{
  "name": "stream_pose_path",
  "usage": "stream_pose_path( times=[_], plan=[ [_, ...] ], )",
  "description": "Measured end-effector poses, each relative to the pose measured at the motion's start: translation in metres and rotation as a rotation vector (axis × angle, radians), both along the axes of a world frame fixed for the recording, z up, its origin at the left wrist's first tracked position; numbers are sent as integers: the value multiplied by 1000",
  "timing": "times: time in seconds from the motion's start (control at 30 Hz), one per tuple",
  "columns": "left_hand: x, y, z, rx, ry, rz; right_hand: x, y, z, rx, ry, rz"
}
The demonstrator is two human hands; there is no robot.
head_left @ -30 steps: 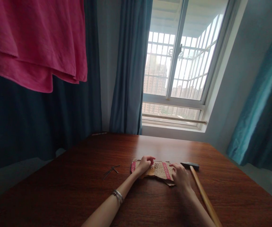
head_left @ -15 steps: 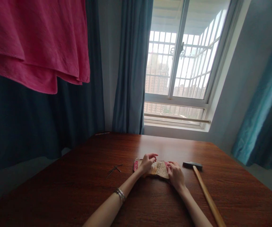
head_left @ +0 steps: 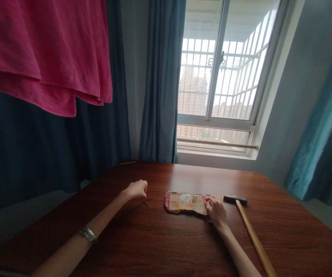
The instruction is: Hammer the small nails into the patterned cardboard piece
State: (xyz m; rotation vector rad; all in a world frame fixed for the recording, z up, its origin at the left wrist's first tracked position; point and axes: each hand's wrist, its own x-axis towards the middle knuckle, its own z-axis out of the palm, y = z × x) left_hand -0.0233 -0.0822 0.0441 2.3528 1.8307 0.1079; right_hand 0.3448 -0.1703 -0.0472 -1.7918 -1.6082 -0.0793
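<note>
A flat, worn piece of patterned cardboard (head_left: 183, 203), cream with pink ends and dark dots, lies on the wooden table. My right hand (head_left: 216, 209) grips its right end, fingers bent over the top. To the left, a small pile of thin dark nails (head_left: 145, 203) rests on the tabletop. Just above them is my left hand (head_left: 137, 189), its fingers curled downward and closed; whatever is between the fingertips is hidden. A bracelet (head_left: 88, 234) circles my left wrist.
A hammer (head_left: 252, 231) with a dark head and long wooden handle lies right of my right hand. The reddish-brown table (head_left: 166, 246) reaches to the window wall. A pink cloth (head_left: 47, 57) hangs at upper left, before blue curtains (head_left: 163, 84).
My left hand has moved left, off the cardboard and over to the nails, uncovering the cardboard's middle. My right hand has stayed at the cardboard's right end.
</note>
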Motion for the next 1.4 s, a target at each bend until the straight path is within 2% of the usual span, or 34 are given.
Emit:
stream_pose_path(
  times=[0.07, 0.2, 0.4, 0.77, 0.93, 1.03, 1.13, 1.27, 1.4],
  plan=[
    [-11, -7, -5, -55, 28, 13, 1, -1, -1, -16, 5, -12],
    [-24, -12, -18, -161, -92, -43, 3, -2, 0, -35, 8, -36],
    [-31, -4, -35, -104, -136, -86, 4, -2, 2, -46, 22, -47],
    [-19, 2, -44, -74, -212, -104, 3, -4, 5, -54, 66, -34],
    [-19, 9, -53, -120, -274, -40, 3, -4, 6, -41, 116, -25],
    [-16, 12, -50, -110, -337, -34, 4, -4, 7, -14, 169, 4],
    [-4, 11, -39, -56, -479, -91, 2, -3, 12, 34, 242, 76],
    [33, -2, -27, -52, -737, -104, -11, -5, 20, 81, 364, 238],
    [84, -26, -34, -106, -941, -173, -29, -11, 26, 67, 502, 410]
  ],
)
